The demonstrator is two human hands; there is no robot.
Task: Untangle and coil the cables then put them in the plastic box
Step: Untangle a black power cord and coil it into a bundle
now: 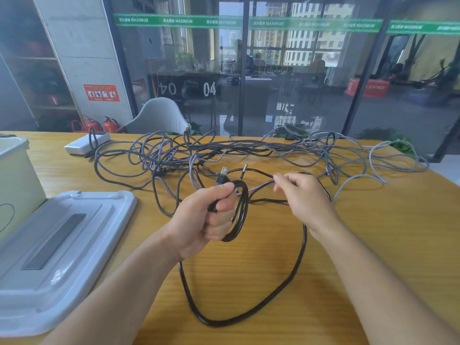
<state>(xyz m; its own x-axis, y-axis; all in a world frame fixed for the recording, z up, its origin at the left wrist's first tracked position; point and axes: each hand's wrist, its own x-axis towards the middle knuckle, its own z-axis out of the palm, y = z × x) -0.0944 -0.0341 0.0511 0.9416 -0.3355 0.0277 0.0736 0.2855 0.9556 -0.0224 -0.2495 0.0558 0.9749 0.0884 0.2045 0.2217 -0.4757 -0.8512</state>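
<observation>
Left hand point(211, 217) is clamped round a few finished loops of the black cable point(302, 245), plug end poking up past the thumb so the coil can't spring apart. Right hand point(302, 192) looks like it's pinching the next stretch to feed it in – fingers are blurry, so not certain. The slack droops in a big loop onto the worktop point(373, 245). The grey braided cables point(224, 148) sit tangled behind, and the plastic box point(15, 175) waits far left with its lid point(74, 235) off beside it.

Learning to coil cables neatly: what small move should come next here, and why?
Probably the right hand brings the next loop of the black cable to the coil the left hand grips, since a long slack loop lies on the table.
</observation>
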